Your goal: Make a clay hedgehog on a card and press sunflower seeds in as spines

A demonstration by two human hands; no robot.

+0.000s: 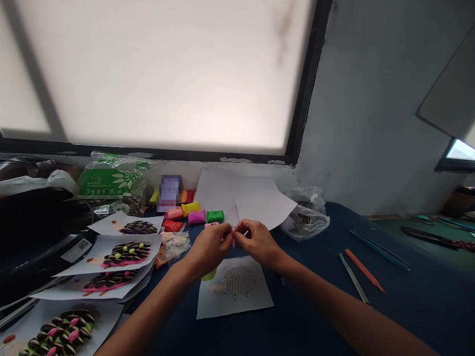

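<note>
My left hand (210,247) and my right hand (259,243) meet fingertip to fingertip above the table. Both are closed in a pinch around a small pink piece (234,242), mostly hidden by the fingers; its kind cannot be made out. Just below them lies a white sheet (260,299) with a hedgehog drawing (239,282), its face part tinted pale peach. A yellow-green thing (209,275) shows at the sheet's upper left corner, partly behind my left wrist. Beyond my hands sit colourful modelling clay packets (196,216), among them purple, green, yellow and red.
Hedgehog pictures covered with sunflower seeds (126,254) are stacked at left, beside a green seed bag (109,180). Blank paper (263,200) and a clear plastic bag (306,217) lie at the back. An orange tool (365,271), a metal blade (354,278) and blue tweezers (380,249) rest at right.
</note>
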